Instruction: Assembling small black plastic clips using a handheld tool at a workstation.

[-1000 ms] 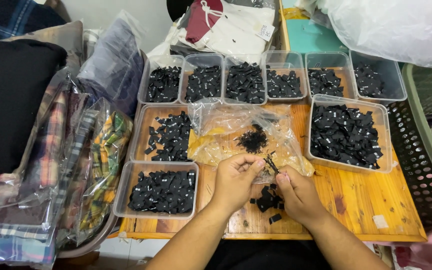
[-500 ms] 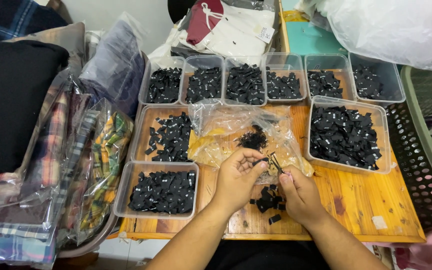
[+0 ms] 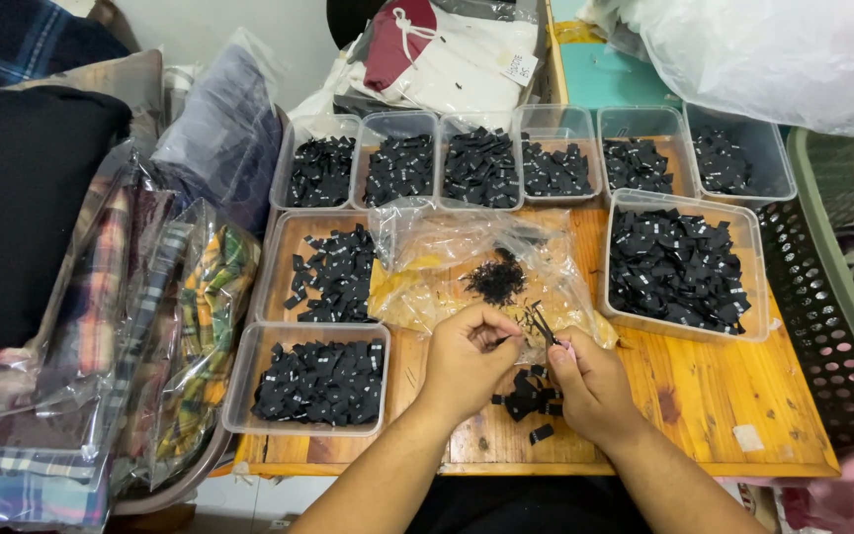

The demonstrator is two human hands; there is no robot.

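Wooden table (image 3: 724, 396): black label (image 3: 543, 326) between hands.

2 bare forearms lead up to the left hand (image 3: 467, 358) and right hand (image 3: 590, 388). No sleeves show, no gloves, no rings, no watch. Short nails; dark clothing shows between the arms.

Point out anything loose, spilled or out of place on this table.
A few small black labels lie loose on the bare wooden table between the left hand and right hand, outside every clear tub. Otherwise nothing stands out.
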